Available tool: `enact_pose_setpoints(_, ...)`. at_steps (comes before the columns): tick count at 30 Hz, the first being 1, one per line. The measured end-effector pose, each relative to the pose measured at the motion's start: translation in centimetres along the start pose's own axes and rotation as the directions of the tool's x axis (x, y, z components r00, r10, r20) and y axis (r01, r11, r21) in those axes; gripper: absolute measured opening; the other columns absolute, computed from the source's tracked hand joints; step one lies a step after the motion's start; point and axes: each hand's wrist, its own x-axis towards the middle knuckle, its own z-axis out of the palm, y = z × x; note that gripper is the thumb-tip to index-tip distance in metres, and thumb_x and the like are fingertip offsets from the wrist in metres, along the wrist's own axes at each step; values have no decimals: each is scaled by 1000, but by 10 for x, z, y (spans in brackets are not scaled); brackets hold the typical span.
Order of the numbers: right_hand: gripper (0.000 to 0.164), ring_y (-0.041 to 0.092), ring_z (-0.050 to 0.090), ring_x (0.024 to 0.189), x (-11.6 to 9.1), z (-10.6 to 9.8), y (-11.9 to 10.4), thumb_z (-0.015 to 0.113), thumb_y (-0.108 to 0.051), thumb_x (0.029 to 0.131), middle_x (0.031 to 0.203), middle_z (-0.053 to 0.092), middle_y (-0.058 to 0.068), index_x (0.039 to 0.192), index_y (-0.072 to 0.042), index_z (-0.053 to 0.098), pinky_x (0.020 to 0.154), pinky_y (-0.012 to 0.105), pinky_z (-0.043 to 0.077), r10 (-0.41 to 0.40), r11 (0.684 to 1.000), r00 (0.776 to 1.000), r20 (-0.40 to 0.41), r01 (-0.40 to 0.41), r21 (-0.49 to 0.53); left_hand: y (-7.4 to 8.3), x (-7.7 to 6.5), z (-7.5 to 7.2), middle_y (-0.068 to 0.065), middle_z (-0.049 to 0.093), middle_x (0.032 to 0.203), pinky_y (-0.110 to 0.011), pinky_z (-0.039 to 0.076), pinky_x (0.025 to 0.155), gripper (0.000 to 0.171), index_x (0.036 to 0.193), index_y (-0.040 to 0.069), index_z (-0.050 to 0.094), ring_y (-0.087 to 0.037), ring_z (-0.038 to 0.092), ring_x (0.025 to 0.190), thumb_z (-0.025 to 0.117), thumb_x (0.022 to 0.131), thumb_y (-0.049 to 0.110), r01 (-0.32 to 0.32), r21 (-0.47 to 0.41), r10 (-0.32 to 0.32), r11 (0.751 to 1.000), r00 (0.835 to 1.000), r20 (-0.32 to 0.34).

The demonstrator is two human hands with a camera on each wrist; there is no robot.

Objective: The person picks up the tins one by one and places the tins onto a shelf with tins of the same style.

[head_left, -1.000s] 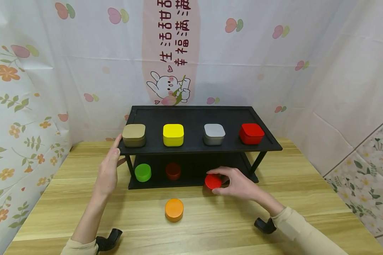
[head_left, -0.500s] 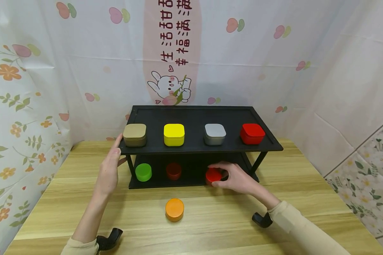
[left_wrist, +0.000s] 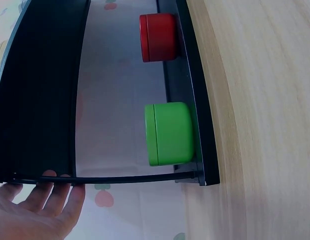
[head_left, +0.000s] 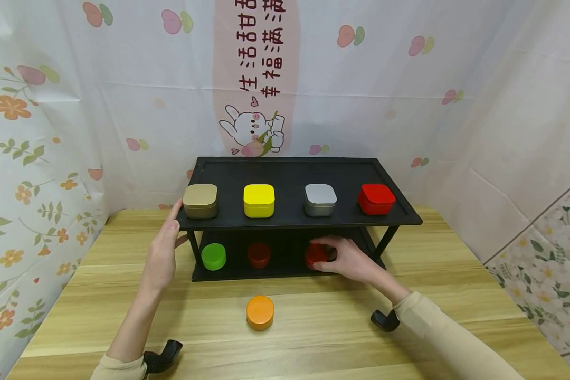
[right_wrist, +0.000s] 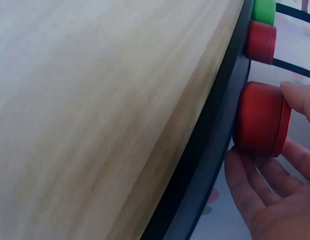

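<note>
My right hand (head_left: pixel 347 258) grips a round red lidded tin (right_wrist: pixel 262 119) from the right, thumb on one side and fingers on the other. In the right wrist view the tin's base is right at the lower tier of the black two-tier shelf (head_left: pixel 285 177). My left hand (head_left: pixel 160 258) holds the shelf's left front corner, its fingertips at the end post in the left wrist view. A round green tin (left_wrist: pixel 170 134) and a darker red tin (left_wrist: pixel 160 37) stand on the lower tier, left of the held one. An orange tin (head_left: pixel 259 312) sits on the table before the shelf.
On the upper tier stand square tins in a row: beige (head_left: pixel 200 201), yellow (head_left: pixel 258 200), grey (head_left: pixel 320 200) and red (head_left: pixel 376 199). A patterned cloth (head_left: pixel 147 105) hangs behind. The wooden table (head_left: pixel 313 338) stretches toward the front.
My right hand has carried the red tin from the shelf's front edge back onto the lower tier, beneath the upper one. The left hand has stayed at the corner.
</note>
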Motion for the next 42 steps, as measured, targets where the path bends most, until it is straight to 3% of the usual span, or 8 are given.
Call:
enact_pose_setpoints(4, 54, 14, 65, 93, 3, 0, 2, 81, -31, 88, 113, 74, 5, 136, -14, 66, 76, 25, 56, 15, 1000, 1000, 7, -15, -1, 0, 0, 0, 1, 22, 173, -4, 42, 100, 56, 166, 18, 21, -20, 25, 157, 21, 114, 38, -8, -17, 8, 1000, 1000, 2)
enact_pose_setpoints(10, 54, 15, 65, 95, 4, 1, 4, 81, -31, 88, 114, 73, 5, 137, -14, 66, 76, 26, 55, 31, 999, 999, 10, -31, 15, -1, 1, 1, 0, 23, 172, -5, 43, 101, 55, 166, 20, 21, 2, 30, 149, 21, 114, 39, -10, -46, 10, 999, 1000, 7)
enact_pose_setpoints(14, 54, 16, 65, 96, 5, 1, 5, 80, -32, 88, 114, 73, 5, 137, -14, 66, 76, 26, 55, 31, 999, 999, 11, -31, 15, -1, 1, 1, -1, 24, 172, -5, 43, 101, 55, 166, 20, 22, 6, 30, 147, 21, 114, 39, -12, -47, 12, 999, 1000, 5)
enact_pose_setpoints(17, 54, 16, 65, 97, 6, 1, 6, 80, -32, 88, 113, 74, 4, 137, -14, 66, 76, 26, 54, 33, 999, 999, 13, -33, 19, 0, 1, 1, -1, 24, 172, -5, 42, 101, 55, 166, 20, 22, 3, 30, 149, 21, 114, 38, -13, -43, 13, 999, 1000, 2)
enact_pose_setpoints(25, 55, 17, 65, 100, 9, 2, 8, 79, -31, 89, 113, 74, 4, 139, -13, 65, 78, 26, 54, 31, 999, 999, 12, -31, 13, 1, 0, 0, 2, 22, 173, -8, 42, 102, 55, 166, 22, 20, -20, 26, 157, 20, 114, 38, 1, -9, -1, 1000, 1000, 6)
enact_pose_setpoints(31, 55, 19, 65, 101, 10, 2, 8, 79, -31, 90, 112, 75, 4, 139, -12, 64, 80, 29, 53, 36, 999, 999, 10, -36, 3, 0, 0, 0, 2, 22, 173, -5, 41, 101, 55, 166, 21, 20, -17, 26, 156, 21, 114, 38, 2, -19, -2, 1000, 1000, 4)
enact_pose_setpoints(42, 58, 24, 66, 105, 11, 3, 11, 78, -33, 91, 115, 75, 7, 142, -10, 63, 81, 31, 53, 62, 998, 998, 24, -62, 14, 0, 0, 0, 1, 22, 173, -5, 41, 101, 55, 166, 22, 20, -22, 26, 156, 20, 114, 39, 7, -3, -7, 1000, 1000, 3)
